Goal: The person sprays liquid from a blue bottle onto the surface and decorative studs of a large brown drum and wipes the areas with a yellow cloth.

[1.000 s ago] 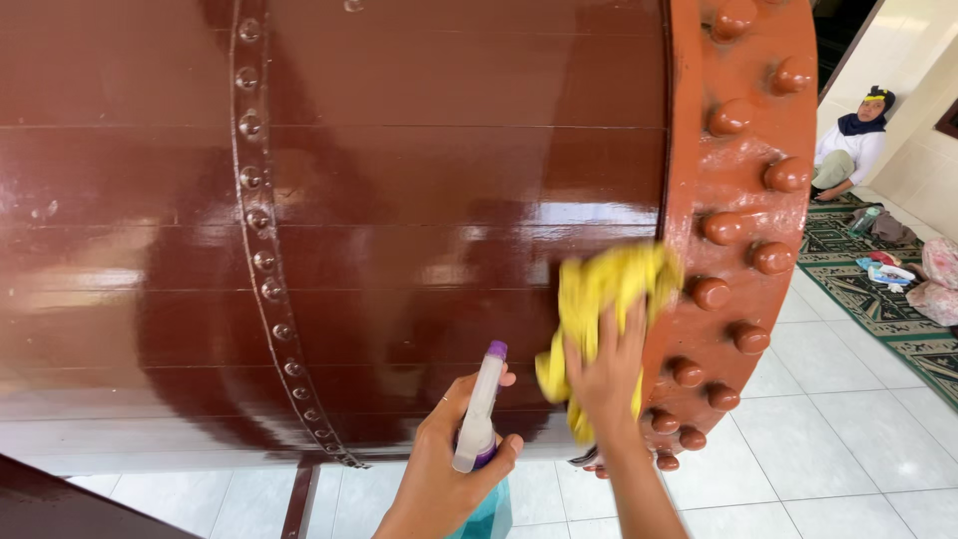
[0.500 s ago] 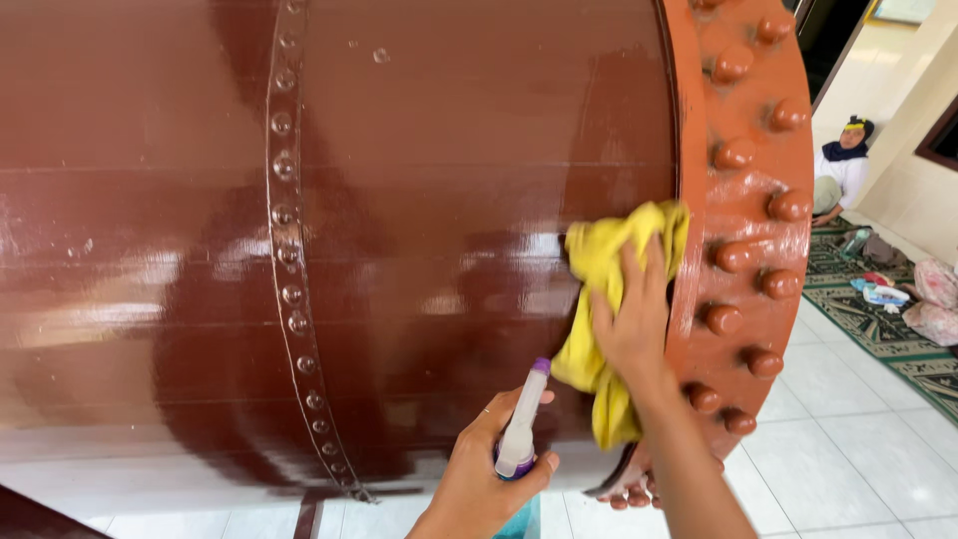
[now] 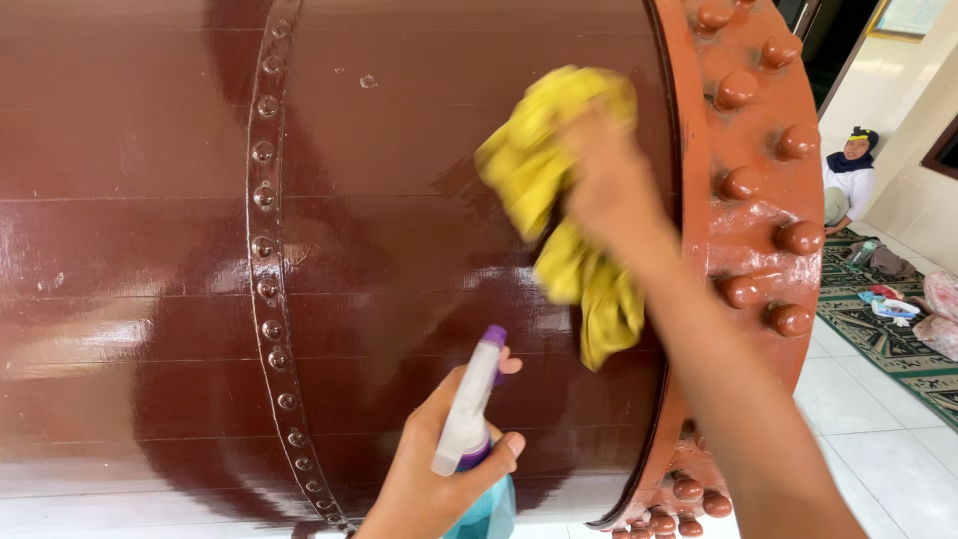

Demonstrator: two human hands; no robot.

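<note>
A huge glossy dark-brown drum lies on its side and fills most of the view. Its right end has a reddish rim set with rounded studs. My right hand presses a yellow cloth against the drum's side, high up beside the rim. Part of the cloth hangs down below my hand. Lower down, my left hand grips a spray bottle with a white head, purple tip and teal body, its nozzle close to the drum.
A riveted metal band runs around the drum at the left. White floor tiles lie at the lower right. A patterned green carpet with scattered items sits further right, where a person sits by the wall.
My right hand has wiped the yellow cloth upward along the drum, from low near the rim to high up. The spray bottle has stayed low, shifted slightly right.
</note>
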